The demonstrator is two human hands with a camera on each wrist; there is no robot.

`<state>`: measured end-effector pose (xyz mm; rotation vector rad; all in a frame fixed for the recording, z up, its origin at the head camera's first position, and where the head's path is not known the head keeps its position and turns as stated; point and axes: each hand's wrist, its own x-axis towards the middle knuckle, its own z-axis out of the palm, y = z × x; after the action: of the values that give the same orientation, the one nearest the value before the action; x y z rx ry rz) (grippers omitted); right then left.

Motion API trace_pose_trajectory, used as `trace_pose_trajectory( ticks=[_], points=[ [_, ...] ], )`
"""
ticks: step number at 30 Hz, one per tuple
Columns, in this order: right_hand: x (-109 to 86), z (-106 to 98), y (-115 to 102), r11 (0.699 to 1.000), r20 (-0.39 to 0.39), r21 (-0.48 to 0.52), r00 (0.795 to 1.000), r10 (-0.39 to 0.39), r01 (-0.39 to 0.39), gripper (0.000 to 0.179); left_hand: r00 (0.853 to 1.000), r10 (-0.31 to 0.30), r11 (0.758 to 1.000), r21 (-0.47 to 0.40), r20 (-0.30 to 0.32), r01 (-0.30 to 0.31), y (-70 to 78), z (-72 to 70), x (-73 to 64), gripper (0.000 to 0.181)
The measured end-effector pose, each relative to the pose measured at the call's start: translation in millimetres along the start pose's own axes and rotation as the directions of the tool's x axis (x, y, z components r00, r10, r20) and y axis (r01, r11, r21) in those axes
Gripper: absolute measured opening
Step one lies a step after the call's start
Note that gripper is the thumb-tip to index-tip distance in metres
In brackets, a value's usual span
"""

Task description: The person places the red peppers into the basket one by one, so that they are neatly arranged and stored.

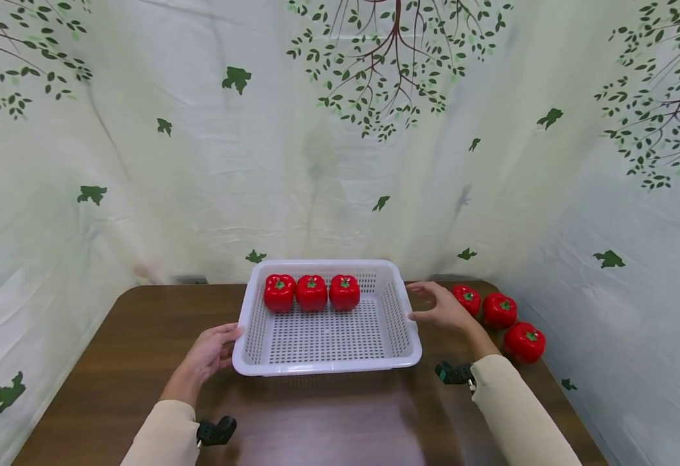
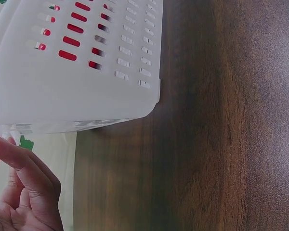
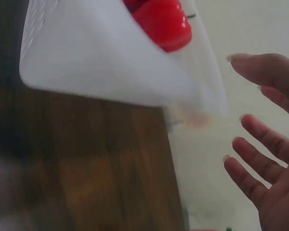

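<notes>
A white perforated plastic basket (image 1: 328, 346) sits on the brown table. Three red bell peppers, including the middle one (image 1: 311, 294), form a row along its back wall. At the basket's left side is my left hand (image 1: 208, 349), its fingertips by the rim; the left wrist view shows the fingers (image 2: 31, 178) loosely bent near the basket's end. My right hand (image 1: 442, 307) is beside the right rim. In the right wrist view its fingers (image 3: 262, 161) are spread, with a gap between them and the basket, and nothing in the palm.
Three more red bell peppers, the nearest (image 1: 524, 342), middle (image 1: 499, 310) and farthest (image 1: 466, 298), lie on the table (image 1: 328, 427) right of my right hand. A leaf-patterned curtain (image 1: 317, 162) hangs behind the table and down both sides.
</notes>
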<state>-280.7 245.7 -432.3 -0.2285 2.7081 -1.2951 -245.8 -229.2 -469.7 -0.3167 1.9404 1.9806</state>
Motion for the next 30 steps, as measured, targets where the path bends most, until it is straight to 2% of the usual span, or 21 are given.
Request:
trace_pose_trajectory(
  ticks=[6, 17, 30],
  points=[
    [-10.9, -20, 19, 0.996, 0.002, -0.048, 0.997, -0.075, 0.075, 0.074, 1.000, 0.001, 1.000, -0.024, 0.003, -0.001, -0.2, 0.5, 1.5, 0.051],
    [-39.2, -47, 54, 0.993, -0.052, -0.109, 0.998, -0.048, 0.042, 0.074, 1.000, -0.007, 1.000, -0.014, -0.015, 0.007, 0.6, 0.8, 0.0, 0.050],
    [-65.3, -78, 77, 0.987, -0.091, -0.163, 0.996, -0.016, 0.001, 0.072, 1.000, -0.007, 1.000, 0.007, -0.014, 0.007, 0.8, 0.4, -0.6, 0.054]
  ],
)
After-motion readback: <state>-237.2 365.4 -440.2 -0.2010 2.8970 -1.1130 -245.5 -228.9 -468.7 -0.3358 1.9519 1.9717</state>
